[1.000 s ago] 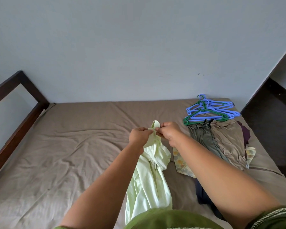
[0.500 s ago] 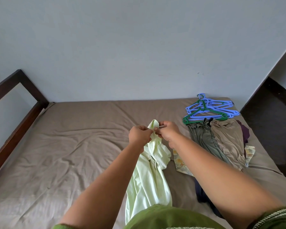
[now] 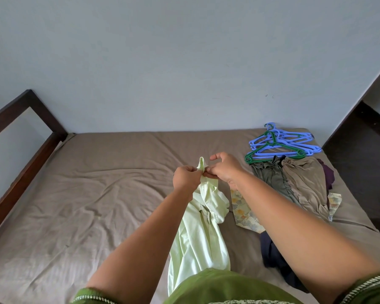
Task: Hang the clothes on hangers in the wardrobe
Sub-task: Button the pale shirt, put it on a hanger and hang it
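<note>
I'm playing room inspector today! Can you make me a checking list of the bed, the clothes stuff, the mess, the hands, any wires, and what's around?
Surface: bed with a wrinkled brown sheet.
Job's things: pale green garment, its top end lifted off the bed, the rest trailing toward the person; blue hangers and a green hanger piled at the far right corner.
Clutter: olive garment, tan garment, purple cloth, floral cloth and dark navy cloth lying on the right side.
Grippers: left hand and right hand both pinch the garment's top end.
Cables: nothing seen.
Surroundings: grey wall, dark wooden bed frame at left; no wardrobe in view.
</note>
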Tool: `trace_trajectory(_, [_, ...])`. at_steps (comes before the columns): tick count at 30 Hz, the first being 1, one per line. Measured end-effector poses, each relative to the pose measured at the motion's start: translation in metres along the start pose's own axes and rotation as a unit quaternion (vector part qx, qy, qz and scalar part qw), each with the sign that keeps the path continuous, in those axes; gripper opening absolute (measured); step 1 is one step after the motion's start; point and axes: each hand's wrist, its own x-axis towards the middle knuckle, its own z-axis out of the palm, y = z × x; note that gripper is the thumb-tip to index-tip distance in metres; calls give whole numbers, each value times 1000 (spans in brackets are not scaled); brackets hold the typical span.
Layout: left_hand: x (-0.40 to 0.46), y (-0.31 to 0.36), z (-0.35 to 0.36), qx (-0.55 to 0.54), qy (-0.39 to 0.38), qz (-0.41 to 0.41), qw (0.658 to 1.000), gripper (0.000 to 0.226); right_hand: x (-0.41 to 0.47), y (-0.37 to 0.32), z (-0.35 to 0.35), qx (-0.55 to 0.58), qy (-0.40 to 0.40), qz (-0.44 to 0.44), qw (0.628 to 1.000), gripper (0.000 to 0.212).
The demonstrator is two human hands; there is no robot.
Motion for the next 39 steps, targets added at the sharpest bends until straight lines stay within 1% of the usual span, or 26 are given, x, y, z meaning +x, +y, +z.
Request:
trace_trajectory(2, [-2, 4, 0, -47, -21, -13, 999, 20, 2, 1, -1, -20, 21, -11, 1000, 47])
trace_trajectory(4, [-3, 7, 0, -93, -38, -26, 995, 28, 2, 2, -3, -27, 35, -14, 999, 51])
trace_trajectory(5, [-4, 7, 0, -85, -43, -21, 995, 35, 1, 2, -4, -24, 36, -12, 999, 53])
trace_trajectory(6, [-3, 6, 0, -47, -41, -4, 998, 38, 1, 3, -4, -27, 35, -10, 999, 53])
trace_trajectory(8, [0, 1, 0, 22, -34, 27, 999, 31, 0, 6, -5, -41, 29, -9, 999, 55])
trace_trajectory(10, [3, -1, 0, 31, -36, 31, 998, 20, 0, 7, -5, -25, 18, 2, 1000, 57])
trace_trajectory(11, [5, -1, -1, 22, -43, 27, 998, 19, 0, 8, -6, -1, 12, 14, 1000, 57])
trace_trajectory(13, [9, -2, -4, -24, -75, 9, 997, 22, 3, 9, -8, 46, -7, 46, 998, 54])
trace_trajectory(16, [8, -3, -4, -145, -129, -50, 980, 21, 6, 7, -10, 86, -38, 80, 992, 48])
trace_trajectory(18, [8, -4, -4, -217, -141, -88, 962, 18, 5, 4, -11, 125, -54, 101, 985, 38])
trace_trajectory(19, [8, -4, -4, -233, -149, -93, 956, 16, 3, 2, -13, 141, -71, 118, 980, 28])
trace_trajectory(20, [9, -5, -4, -233, -160, -86, 955, 13, 2, 1, -14, 154, -95, 138, 974, 19])
trace_trajectory(21, [9, -5, -5, -212, -175, -69, 959, 12, 0, 1, -16, 167, -117, 158, 966, 15])
trace_trajectory(23, [10, -6, -6, -130, -192, -27, 972, 15, 1, 6, -18, 185, -134, 177, 957, 14])
trace_trajectory(26, [11, -8, -2, -24, -155, 16, 987, 20, 4, 10, -15, 147, -104, 141, 973, 6])
trace_trajectory(27, [10, -9, 1, -12, -139, 29, 990, 19, 3, 8, -14, 114, -85, 119, 983, 10])
trace_trajectory(29, [7, -7, 6, 2, -136, 67, 988, 16, 3, 3, -12, 37, -43, 90, 994, 34])
trace_trajectory(30, [5, -6, 9, 12, -151, 84, 985, 20, 3, 1, -14, -2, -35, 81, 996, 43])
trace_trajectory(31, [4, -3, 10, 16, -175, 92, 980, 24, 4, -1, -16, -34, -37, 78, 996, 48])
trace_trajectory(32, [2, -1, 10, 8, -200, 88, 976, 28, 5, -2, -20, -50, -44, 78, 995, 48])
trace_trajectory(33, [3, 1, 8, -15, -223, 77, 972, 29, 5, -3, -25, -52, -51, 81, 994, 43])
trace_trajectory(35, [6, -1, 2, -93, -232, 43, 967, 28, 3, -5, -35, -16, -52, 83, 995, 23])
trace_trajectory(36, [7, -6, 1, -119, -211, 38, 969, 31, 2, -5, -40, -13, -43, 78, 996, 15])
trace_trajectory(37, [10, -13, 1, -115, -189, 47, 974, 42, 0, -3, -44, -30, -29, 69, 997, 17])
trace_trajectory(38, [11, -19, 4, -74, -178, 72, 979, 58, -1, -1, -47, -55, -13, 55, 997, 22])
trace_trajectory(39, [11, -25, 8, 3, -187, 106, 977, 73, -3, 1, -48, -72, 3, 36, 997, 26])
